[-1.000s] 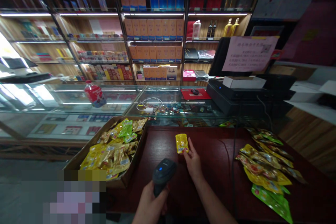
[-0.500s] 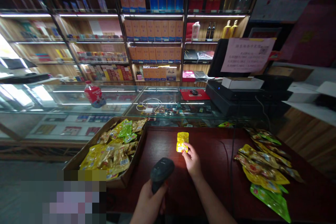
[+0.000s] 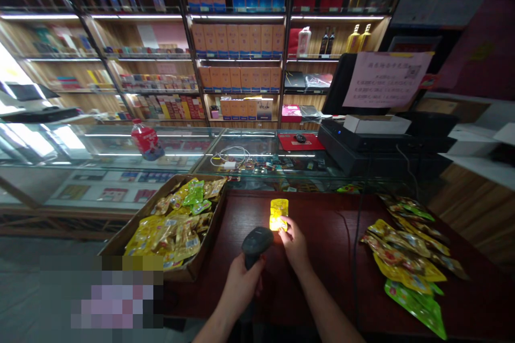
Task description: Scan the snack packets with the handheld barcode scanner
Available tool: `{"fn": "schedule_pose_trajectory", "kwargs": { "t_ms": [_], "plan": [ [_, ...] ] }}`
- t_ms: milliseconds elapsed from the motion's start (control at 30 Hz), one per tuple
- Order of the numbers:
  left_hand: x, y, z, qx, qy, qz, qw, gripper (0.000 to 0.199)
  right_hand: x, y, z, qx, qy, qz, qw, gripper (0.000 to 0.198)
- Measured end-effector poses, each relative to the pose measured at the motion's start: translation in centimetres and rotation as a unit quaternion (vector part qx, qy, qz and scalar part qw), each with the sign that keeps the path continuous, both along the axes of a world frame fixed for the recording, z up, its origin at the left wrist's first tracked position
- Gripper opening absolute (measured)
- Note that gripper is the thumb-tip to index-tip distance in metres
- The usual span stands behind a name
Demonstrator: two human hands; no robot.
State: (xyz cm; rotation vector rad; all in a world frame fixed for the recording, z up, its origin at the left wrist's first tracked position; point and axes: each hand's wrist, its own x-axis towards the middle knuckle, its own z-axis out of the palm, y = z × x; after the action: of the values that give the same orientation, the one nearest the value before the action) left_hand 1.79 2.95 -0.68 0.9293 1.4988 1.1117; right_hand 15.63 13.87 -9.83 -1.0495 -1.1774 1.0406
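Observation:
My left hand is wrapped round the handle of a black barcode scanner, whose head points toward my other hand. Pinched at its lower right corner by my right hand is a small yellow snack packet, held above the dark red table. Bright light falls on the packet's lower half. To the left stands a cardboard box filled with yellow, gold and green snack packets. A loose pile of similar packets lies to the right, with a green packet nearest me.
Behind the table runs a glass display counter bearing a red-labelled bottle, a white cable and a mouse on a red mat. A monitor with a paper sign stands at the right. A black cable crosses the table.
The scanner in my left hand has moved up and to the right, closer to the yellow packet. Light now shows on the packet. The view has shifted slightly.

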Motion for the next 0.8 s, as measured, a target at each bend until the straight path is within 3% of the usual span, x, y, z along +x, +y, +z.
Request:
{"fn": "schedule_pose_trajectory", "kwargs": {
  "t_ms": [300, 600, 800],
  "plan": [
    [0.6, 1.4, -0.8, -0.01, -0.003, 0.003, 1.0, 0.026, -0.1, 0.2, -0.2, -0.001, -0.01, 0.006, 1.0, 0.034],
    [0.0, 0.3, -0.4, -0.012, -0.009, 0.01, 1.0, 0.027, 0.0, 0.5, 0.0, 0.006, -0.014, -0.005, 1.0, 0.035],
    [-0.4, -0.4, -1.3, -0.021, -0.016, 0.023, 0.999, 0.029, 0.2, 0.3, -0.3, 0.002, -0.002, 0.007, 1.0, 0.039]
  ]
}}
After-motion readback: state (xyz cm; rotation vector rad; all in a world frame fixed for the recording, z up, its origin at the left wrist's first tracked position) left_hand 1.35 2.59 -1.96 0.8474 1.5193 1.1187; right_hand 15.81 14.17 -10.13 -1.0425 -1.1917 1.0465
